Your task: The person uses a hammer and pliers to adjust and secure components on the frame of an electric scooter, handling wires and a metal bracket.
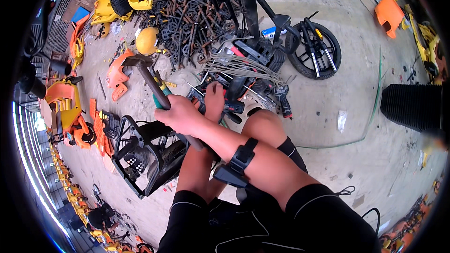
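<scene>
My right hand (180,113) is closed round the handle of a hammer (152,82), whose metal head points up and to the left. Crossed beneath that forearm, my left hand (214,97) reaches forward, its fingers looking curled; whatever they grip cannot be made out. Close by lies a dark power tool (234,107). Behind the hammer shows part of a green and yellow handled tool (164,89). A black tubular frame (154,131) stands just left of my hands. Ahead is a coil of grey wire (246,65) over a heap of tools.
A large pile of rusty metal parts (187,14) lies ahead, beside a yellow helmet-like dome (147,41). To the right are a cordless drill (282,98), a spoked wheel (326,42) with fork tubes, and a black ribbed cylinder (412,107). Orange panels (119,70) lie left.
</scene>
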The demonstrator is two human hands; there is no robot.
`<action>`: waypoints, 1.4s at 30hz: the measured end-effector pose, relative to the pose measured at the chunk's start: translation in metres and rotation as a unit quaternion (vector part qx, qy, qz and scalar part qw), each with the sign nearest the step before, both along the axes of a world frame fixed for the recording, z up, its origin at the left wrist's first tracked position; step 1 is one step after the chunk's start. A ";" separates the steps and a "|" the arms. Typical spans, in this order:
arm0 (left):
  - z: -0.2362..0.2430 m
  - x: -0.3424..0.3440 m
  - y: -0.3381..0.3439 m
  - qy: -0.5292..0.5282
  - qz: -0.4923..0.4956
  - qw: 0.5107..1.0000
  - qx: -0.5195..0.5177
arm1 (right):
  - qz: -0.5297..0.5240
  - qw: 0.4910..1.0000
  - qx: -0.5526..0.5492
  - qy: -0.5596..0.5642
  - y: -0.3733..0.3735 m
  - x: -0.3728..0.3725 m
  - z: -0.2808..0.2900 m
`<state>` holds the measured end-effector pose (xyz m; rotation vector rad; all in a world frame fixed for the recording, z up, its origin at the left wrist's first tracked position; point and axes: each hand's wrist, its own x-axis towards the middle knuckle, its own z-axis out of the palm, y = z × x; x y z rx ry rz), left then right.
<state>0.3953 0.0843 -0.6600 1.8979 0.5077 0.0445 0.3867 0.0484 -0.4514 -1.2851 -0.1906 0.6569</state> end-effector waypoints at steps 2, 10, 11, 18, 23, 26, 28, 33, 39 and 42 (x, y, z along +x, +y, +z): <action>0.003 0.034 -0.016 0.066 0.064 0.985 -0.143 | -0.013 0.999 0.021 0.032 -0.009 0.006 0.001; -0.017 0.070 -0.028 0.130 0.140 0.968 -0.163 | -0.046 0.996 0.059 0.053 -0.016 0.006 0.014; -0.015 0.066 -0.025 0.129 0.156 0.965 -0.170 | -0.043 0.997 0.044 0.044 -0.018 0.006 0.014; 0.074 0.041 -0.026 -0.048 0.065 0.995 0.057 | -0.102 0.980 -0.051 -0.161 -0.028 0.027 0.002; 0.110 -0.019 0.061 -0.306 0.094 0.890 -0.324 | -0.132 0.961 -0.048 -0.237 0.000 0.001 0.014; 0.176 -0.033 0.058 -0.192 0.107 0.975 -0.024 | -0.070 0.980 0.188 -0.002 -0.031 0.026 0.032; 0.217 -0.053 0.067 -0.206 0.134 0.969 0.024 | -0.035 0.959 0.270 0.082 -0.042 0.029 0.048; 0.324 -0.131 0.077 -0.289 0.266 0.907 0.152 | -0.104 0.985 0.140 0.016 -0.068 0.054 0.043; 0.391 -0.234 0.103 -0.385 0.329 0.860 0.058 | -0.092 0.995 -0.036 0.010 -0.072 0.078 -0.002; 0.381 -0.277 0.109 -0.356 0.349 0.863 0.077 | -0.040 0.980 -0.185 -0.064 -0.055 0.080 -0.046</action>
